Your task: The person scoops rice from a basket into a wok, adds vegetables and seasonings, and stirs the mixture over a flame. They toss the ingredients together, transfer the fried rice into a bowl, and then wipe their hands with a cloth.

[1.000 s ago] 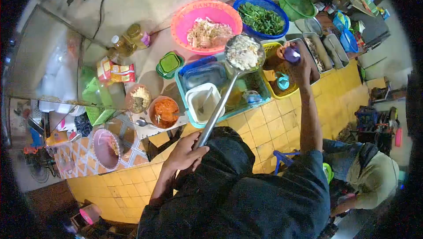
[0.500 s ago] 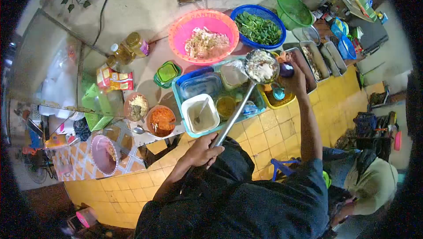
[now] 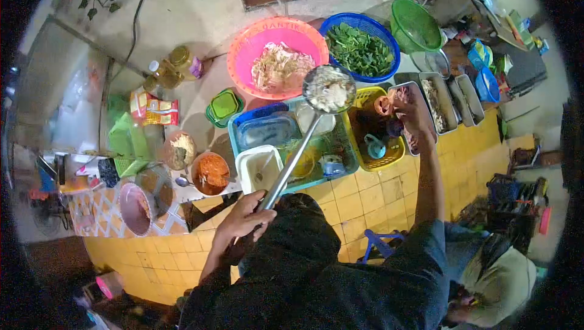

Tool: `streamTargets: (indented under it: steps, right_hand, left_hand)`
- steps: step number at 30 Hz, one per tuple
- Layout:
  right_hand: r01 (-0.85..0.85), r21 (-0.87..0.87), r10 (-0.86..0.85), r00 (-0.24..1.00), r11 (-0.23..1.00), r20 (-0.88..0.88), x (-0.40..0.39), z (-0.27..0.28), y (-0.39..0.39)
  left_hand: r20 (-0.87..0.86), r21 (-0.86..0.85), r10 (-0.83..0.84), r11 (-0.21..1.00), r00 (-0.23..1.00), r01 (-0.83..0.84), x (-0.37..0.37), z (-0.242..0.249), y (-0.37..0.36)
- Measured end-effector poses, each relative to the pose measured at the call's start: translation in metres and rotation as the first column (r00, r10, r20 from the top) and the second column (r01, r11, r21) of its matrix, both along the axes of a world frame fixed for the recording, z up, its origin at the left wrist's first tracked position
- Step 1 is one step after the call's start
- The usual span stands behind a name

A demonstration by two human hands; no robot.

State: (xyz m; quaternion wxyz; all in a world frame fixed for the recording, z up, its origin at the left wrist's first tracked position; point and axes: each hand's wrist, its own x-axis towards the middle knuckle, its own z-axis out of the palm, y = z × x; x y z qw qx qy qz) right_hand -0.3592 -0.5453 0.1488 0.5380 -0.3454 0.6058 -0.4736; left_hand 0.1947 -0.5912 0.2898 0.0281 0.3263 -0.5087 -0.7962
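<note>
My left hand [image 3: 244, 217] is closed round the metal handle of a long-handled strainer [image 3: 328, 90]. Its round bowl is filled with pale, chopped-looking food and hangs over the space between the pink basin [image 3: 239, 56] and a yellow basket [image 3: 360, 96]. Out to the right, my right hand [image 3: 417, 120] reaches over a metal tray [image 3: 415, 149] of reddish-brown food. Its fingers are bunched and point down into the food; I cannot tell what is between them. Beside these fingers, an orange-brown round item [image 3: 383, 106] shows at the yellow basket.
Leafy greens fill a blue basket [image 3: 395, 56] at the back. More metal trays [image 3: 465, 102] stand at the right. A teal tray [image 3: 348, 175] holds several containers, among them a white tub [image 3: 242, 175]. Left of it is a bowl of orange shreds [image 3: 212, 172]. A person [image 3: 499, 275] is at lower right.
The strainer has swung left, away from my right hand. My right hand has moved from beside the strainer's bowl down over the metal tray. The whole view has shifted slightly.
</note>
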Motion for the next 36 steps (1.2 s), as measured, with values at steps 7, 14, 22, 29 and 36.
streamTargets:
  steps: [7,14,22,29,36]
  right_hand:
    - [-0.487,-0.006,0.398,0.721,0.873,-0.568,0.032,0.015,-0.061]
    - [-0.407,0.044,0.294,0.577,0.912,-0.762,0.063,0.015,-0.085]
    - [-0.411,-0.294,0.101,0.710,0.863,-0.697,0.083,0.053,-0.099]
    - [-0.706,0.247,0.134,-0.213,0.663,-0.968,0.151,0.197,-0.110]
    - [-0.595,0.461,-0.100,-0.676,0.658,-0.730,0.187,0.173,-0.097]
  left_hand:
    - [0.072,-0.196,0.173,0.968,0.982,-0.156,0.015,-0.017,0.036]
    - [0.110,-0.124,0.214,0.972,0.971,-0.200,0.008,0.000,0.058]
    - [0.016,-0.048,0.424,0.905,0.905,-0.423,-0.019,-0.003,0.113]
    - [0.014,-0.299,0.494,0.832,0.870,-0.468,-0.065,-0.039,0.179]
    - [-0.073,-0.444,0.655,0.654,0.752,-0.612,-0.127,-0.048,0.235]
